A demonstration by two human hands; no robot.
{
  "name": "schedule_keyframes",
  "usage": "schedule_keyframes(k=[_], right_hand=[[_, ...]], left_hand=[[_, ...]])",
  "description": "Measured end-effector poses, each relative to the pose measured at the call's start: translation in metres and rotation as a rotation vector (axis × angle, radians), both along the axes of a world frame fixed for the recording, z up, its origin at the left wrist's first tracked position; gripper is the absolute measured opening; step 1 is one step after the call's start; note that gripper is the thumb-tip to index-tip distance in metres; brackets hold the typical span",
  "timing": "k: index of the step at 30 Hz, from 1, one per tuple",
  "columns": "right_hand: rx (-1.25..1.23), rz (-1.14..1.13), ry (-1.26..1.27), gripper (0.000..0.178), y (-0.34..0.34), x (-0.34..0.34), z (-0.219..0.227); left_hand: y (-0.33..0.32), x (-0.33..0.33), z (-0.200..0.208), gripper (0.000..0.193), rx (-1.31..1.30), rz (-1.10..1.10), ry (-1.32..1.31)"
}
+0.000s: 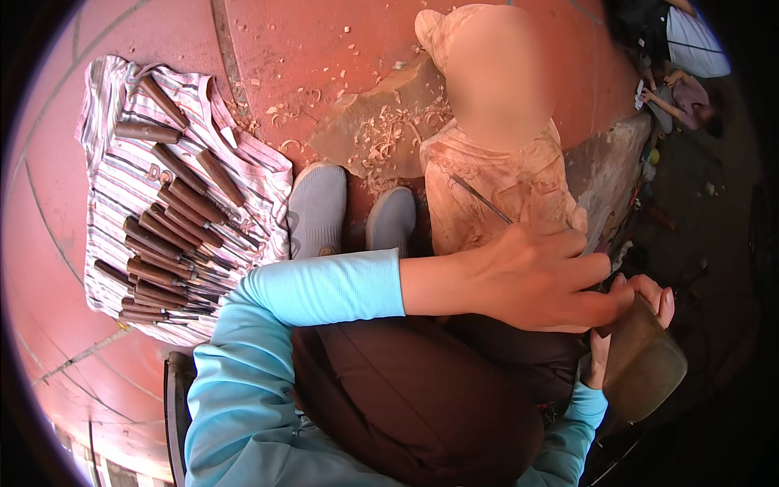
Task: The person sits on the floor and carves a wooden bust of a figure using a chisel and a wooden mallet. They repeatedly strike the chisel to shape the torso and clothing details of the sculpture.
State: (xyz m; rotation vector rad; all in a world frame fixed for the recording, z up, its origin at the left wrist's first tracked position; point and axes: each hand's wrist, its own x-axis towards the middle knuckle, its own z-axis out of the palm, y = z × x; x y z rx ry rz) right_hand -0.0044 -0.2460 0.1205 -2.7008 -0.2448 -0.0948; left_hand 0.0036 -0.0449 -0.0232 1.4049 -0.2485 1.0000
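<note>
A pale wooden carving [458, 215], a figure with draped folds, stands in front of my knees; its top is blurred. My left hand [527, 272] reaches across from the left and is closed round a carving chisel [483, 198]. The chisel's thin metal shaft slants up and left against the carved folds, while its handle is hidden by my fingers. Beyond that hand, at the right, my right hand [647, 299] is closed on a brownish wooden mallet [647, 365]. The mallet's blocky head hangs beside my right wrist, close to my left fingers.
On a striped cloth [105, 187] at the left lie several wooden-handled chisels [158, 223]. Wood shavings [393, 130] cover a stone slab [349, 122] and part of the red tiled floor [284, 40]. My grey shoes [318, 207] are beside the carving. Other people [690, 97] are at far right.
</note>
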Motion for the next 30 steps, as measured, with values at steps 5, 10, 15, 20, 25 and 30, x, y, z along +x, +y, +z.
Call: schedule_keyframes(k=[5, 10, 15, 20, 25, 30], right_hand=[[-0.252, 0.165, -0.102, 0.044, 0.023, 0.022, -0.015], [-0.203, 0.169, -0.142, 0.038, 0.046, 0.028, -0.023], [-0.150, 0.104, -0.170, 0.037, 0.050, 0.026, -0.020], [-0.172, 0.042, -0.080, 0.030, 0.033, 0.029, -0.016], [-0.194, -0.056, -0.107, 0.029, 0.017, 0.033, -0.016], [-0.299, -0.092, -0.074, 0.029, 0.023, 0.036, -0.015]], left_hand=[[-0.018, 0.017, -0.001, 0.039, -0.058, 0.015, 0.158], [-0.020, 0.021, -0.005, 0.042, -0.059, 0.017, 0.171], [-0.012, 0.025, -0.002, 0.046, -0.028, 0.011, 0.235], [-0.011, 0.040, 0.004, 0.048, -0.091, 0.014, 0.315], [-0.017, 0.047, 0.001, 0.045, -0.085, 0.022, 0.351], [-0.020, 0.046, 0.002, 0.043, -0.085, 0.050, 0.360]])
